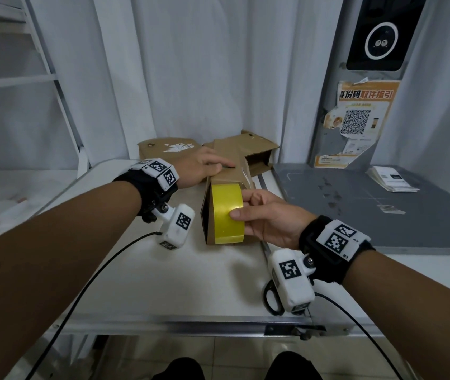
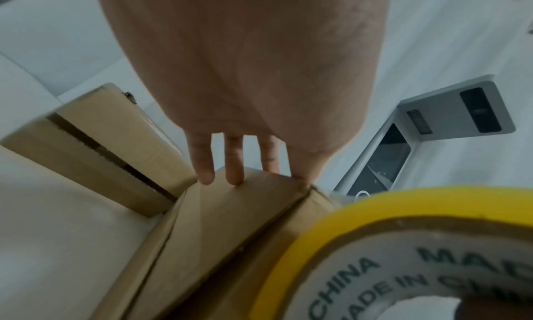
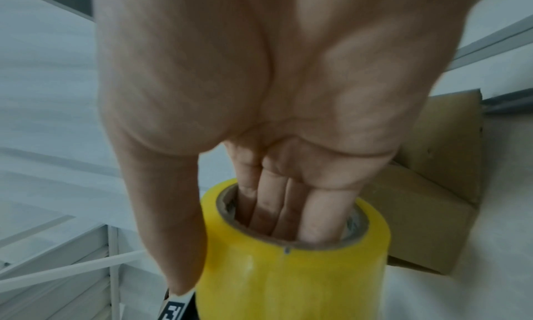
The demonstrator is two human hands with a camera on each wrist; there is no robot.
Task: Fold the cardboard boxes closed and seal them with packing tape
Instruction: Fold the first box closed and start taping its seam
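- Left hand [image 1: 201, 167] lies flat, fingers straight, pressing the brown cardboard box [image 1: 226, 174].
- Right hand [image 1: 270, 215] grips the yellow packing-tape roll [image 1: 226, 213] (fingers inside its core) against the box's near end.

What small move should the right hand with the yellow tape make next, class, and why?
Probably draw the yellow roll of packing tape back along the brown cardboard box: the right hand holds it at the near end while the left hand presses the flaps flat.

Tape roll [image 1: 226, 212] before box [image 1: 226, 171] (touching); scissors [image 1: 271, 297] right.
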